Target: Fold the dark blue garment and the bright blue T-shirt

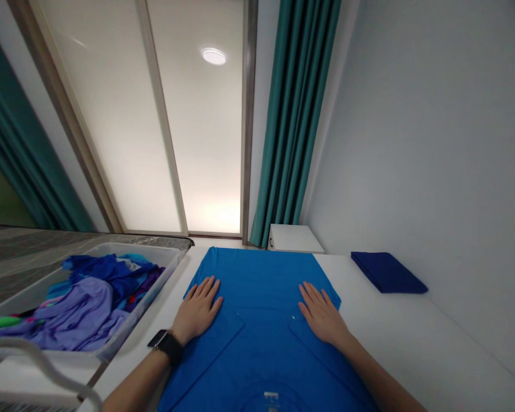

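So I've got a plain bright-blue fabric shirt [260, 326] spread right in front of me at 12 o'clock on a smooth white surface [416, 355], neckline nearest me. Two slanting edges cross it, which I'd read as sleeves turned inward.

My left hand [199, 309] is at 11 o'clock and my right hand [320, 313] at 1, both palm-down on the cloth with fingers straight and a little apart, gripping nothing. Having one on each side probably helps the fabric lie flat and even.

At 10 o'clock there's a pale plastic bin [169, 263] with a crumpled lilac garment [83, 309] and a rumpled royal-blue one [105, 277] heaped in it — close by, so likely handy to reach. Over at 2 o'clock a flat, neatly folded navy cloth [388, 273] lies near the wall, well apart from the shirt, maybe so it's out of the way.

Writing-wise, not much luck. A small pale label [271, 395] shows inside the neckline at 6 o'clock — too blurry to read. The black square-faced watch [168, 345] on my left wrist shows no brand I can make out.
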Demonstrator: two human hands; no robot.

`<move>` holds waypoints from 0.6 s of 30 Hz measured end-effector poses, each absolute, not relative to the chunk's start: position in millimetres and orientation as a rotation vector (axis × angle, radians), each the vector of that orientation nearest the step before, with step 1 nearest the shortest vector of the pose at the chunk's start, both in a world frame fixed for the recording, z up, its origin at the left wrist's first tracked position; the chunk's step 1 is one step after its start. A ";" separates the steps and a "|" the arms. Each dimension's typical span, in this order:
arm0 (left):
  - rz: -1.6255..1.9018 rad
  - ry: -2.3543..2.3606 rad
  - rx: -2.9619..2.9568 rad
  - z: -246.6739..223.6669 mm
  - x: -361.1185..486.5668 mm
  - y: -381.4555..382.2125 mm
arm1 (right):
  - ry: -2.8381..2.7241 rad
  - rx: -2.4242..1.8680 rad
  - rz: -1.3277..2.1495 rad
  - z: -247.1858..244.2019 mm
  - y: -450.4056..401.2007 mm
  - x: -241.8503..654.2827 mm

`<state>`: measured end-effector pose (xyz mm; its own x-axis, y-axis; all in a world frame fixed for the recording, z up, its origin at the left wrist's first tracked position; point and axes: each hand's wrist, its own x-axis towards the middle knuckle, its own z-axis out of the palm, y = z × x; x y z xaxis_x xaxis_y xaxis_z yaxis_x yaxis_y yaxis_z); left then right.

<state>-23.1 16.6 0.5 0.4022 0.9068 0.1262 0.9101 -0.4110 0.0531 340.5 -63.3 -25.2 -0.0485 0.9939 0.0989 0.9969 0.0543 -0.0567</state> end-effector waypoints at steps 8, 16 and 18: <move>-0.246 -1.697 -2.601 -2.0 -25.7 9.7 | -2.191 -2.095 -0.035 -23.7 -70.0 337.5; -0.285 -1.703 -2.587 -4.5 -26.5 8.2 | -2.177 -2.094 -0.020 -22.3 -72.2 336.1; -0.273 -1.704 -2.588 -3.7 -26.1 8.3 | -2.183 -2.095 -0.031 -22.2 -72.1 336.2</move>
